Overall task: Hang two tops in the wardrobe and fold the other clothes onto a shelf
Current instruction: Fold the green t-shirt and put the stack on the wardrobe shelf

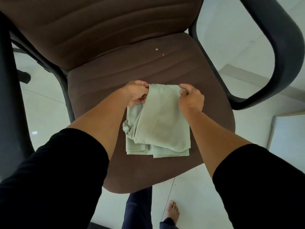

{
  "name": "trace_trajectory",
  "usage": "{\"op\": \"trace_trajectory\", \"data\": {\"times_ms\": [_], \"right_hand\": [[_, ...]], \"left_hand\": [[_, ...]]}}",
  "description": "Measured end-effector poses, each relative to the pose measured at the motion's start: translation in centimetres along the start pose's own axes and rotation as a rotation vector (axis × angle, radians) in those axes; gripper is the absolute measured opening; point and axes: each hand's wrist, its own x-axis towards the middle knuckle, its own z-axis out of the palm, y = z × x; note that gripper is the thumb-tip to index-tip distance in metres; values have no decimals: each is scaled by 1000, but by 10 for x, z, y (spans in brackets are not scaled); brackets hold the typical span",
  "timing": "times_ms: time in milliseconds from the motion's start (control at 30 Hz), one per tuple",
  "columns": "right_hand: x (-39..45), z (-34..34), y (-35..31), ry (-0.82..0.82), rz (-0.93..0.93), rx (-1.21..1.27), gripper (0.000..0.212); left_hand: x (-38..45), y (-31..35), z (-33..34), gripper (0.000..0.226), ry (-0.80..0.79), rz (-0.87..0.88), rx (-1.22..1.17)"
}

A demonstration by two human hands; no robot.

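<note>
Brown chair seat (148,66) | green garment (158,123) (half folded) | left hand (137,93), right hand (191,98) pinching its far edge

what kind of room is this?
Probably a home room, maybe a bedroom or study: a brown office chair on pale floor tiles, a bare foot, and hands folding a green garment.

Both hands, left (137,94) and right (191,97), pinch the far edge of a folded pale-green garment (158,123) on the brown chair seat (102,90).
</note>
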Motion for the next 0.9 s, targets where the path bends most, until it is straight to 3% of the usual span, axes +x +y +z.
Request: {"op": "trace_trajectory", "data": {"times_ms": [167,300,400,533,600,767,900], "right_hand": [[-3,-8,-3,-6,19,-13,30],[-3,-7,-3,-15,29,-24,30],[-3,-9,-3,20,52,-5,29],[-6,-15,-1,135,140,57,31],[-8,-15,1,166,156,71,31],[-10,-9,0,154,103,84,29],[-11,-11,3,143,133,111,30]], "left_hand": [[-16,7,3,19,-151,-66,18],[-16,3,6,20,-104,-9,17],[-10,-3,-3,17,107,82,15],[-12,-9,-29,14,545,184,52],[-12,-15,-36,12,628,204,64],[-7,-20,-34,8,475,169,127],[-15,-22,-39,18,473,236,183]]}}
